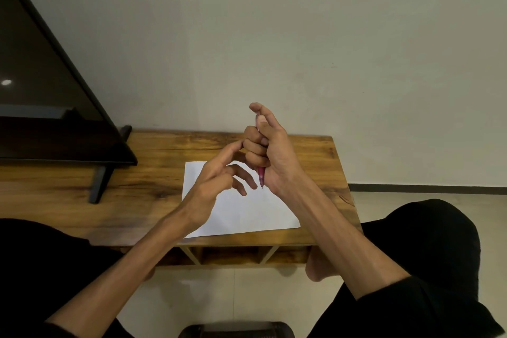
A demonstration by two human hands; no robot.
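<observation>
Pen point(261, 176) gripped in right hand point(271, 151), tip down, up over blank paper point(247, 214) by front edge of desk point(153, 173). Left hand point(211, 181) loose, holding nothing. No writing yet; all left to do.

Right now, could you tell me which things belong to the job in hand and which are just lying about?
In use: pink pen, gripped in the right hand, tip down; white sheet of paper beneath; left hand, open beside it.
Lying about: dark screen, standing on the wooden table.
</observation>
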